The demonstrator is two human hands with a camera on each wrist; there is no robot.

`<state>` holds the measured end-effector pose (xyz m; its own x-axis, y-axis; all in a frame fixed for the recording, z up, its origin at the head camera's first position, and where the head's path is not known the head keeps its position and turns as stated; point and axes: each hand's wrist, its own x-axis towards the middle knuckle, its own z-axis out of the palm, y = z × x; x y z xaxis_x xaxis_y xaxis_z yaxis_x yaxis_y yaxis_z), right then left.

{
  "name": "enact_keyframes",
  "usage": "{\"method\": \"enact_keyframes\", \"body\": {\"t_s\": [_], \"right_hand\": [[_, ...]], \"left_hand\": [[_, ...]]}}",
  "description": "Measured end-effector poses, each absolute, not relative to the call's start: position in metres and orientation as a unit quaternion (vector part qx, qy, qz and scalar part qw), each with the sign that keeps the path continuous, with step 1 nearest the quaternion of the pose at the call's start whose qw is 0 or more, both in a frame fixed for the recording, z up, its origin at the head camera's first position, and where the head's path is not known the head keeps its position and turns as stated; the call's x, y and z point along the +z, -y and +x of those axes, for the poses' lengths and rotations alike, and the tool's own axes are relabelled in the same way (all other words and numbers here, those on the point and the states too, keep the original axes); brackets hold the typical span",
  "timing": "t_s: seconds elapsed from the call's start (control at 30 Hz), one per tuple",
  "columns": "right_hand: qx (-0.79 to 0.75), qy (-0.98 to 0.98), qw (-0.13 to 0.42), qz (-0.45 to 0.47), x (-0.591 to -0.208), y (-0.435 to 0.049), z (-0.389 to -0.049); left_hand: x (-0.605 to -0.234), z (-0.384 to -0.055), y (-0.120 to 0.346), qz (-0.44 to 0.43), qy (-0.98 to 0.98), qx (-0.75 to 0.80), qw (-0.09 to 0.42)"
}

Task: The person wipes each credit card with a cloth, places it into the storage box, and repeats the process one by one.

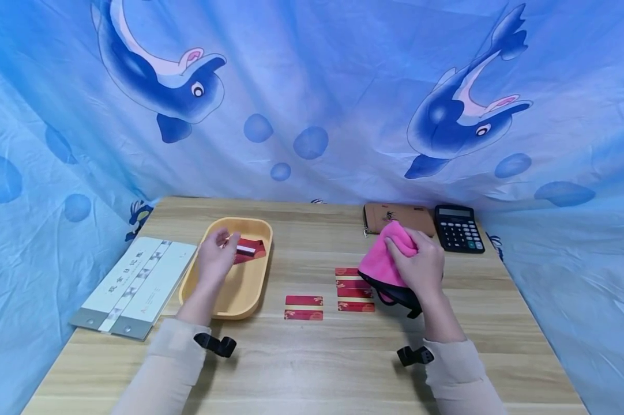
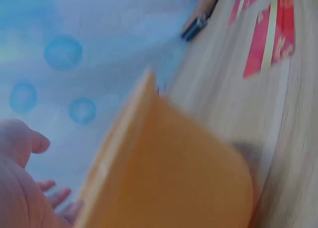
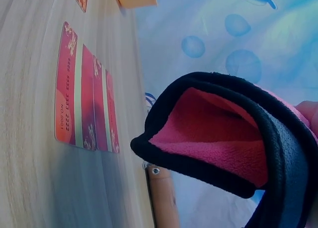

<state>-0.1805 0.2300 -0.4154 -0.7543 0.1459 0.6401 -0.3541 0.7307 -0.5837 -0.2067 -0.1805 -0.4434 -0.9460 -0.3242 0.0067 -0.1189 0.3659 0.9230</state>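
Observation:
My right hand grips a bunched pink cleaning cloth with black edging above the table. The right wrist view shows the folded cloth hanging open at its edge, its other side dark. Beneath and left of it lie several red cards with pale stripes; printed numbers show on one card. Two more red cards lie further left. Over the orange-yellow tray hovers my left hand, fingers loosely bent and nothing seen in them. Red items, one with a white stripe, lie inside the tray.
A pale notebook with a patterned band lies left of the tray. At the back right sit a brown zipped wallet and a black calculator. A blue dolphin-print curtain hangs behind the wooden table.

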Motion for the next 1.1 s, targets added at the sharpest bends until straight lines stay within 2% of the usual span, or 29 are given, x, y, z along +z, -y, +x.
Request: {"method": "enact_keyframes", "body": {"t_s": [0.07,0.17,0.33,0.43,0.73,1.1], "right_hand": [[0.364,0.862,0.347,0.064,-0.415,-0.231,-0.180],[0.369,0.860,0.346,0.074,-0.415,-0.234,-0.179],[0.380,0.856,0.337,0.091,-0.416,-0.241,-0.178],[0.387,0.854,0.335,0.094,-0.417,-0.244,-0.177],[0.391,0.856,0.327,0.090,-0.421,-0.254,-0.173],[0.380,0.865,0.317,0.085,-0.426,-0.259,-0.168]], "left_hand": [[-0.438,-0.204,0.169,0.086,0.820,-0.551,0.124],[-0.430,-0.201,0.148,-0.003,0.803,-0.579,0.142],[-0.425,-0.192,0.115,-0.115,0.814,-0.555,0.132],[-0.427,-0.187,0.098,-0.156,0.829,-0.527,0.107],[-0.447,-0.182,0.056,-0.241,0.843,-0.480,0.030],[-0.497,-0.198,0.020,-0.241,0.862,-0.445,-0.013]]}}
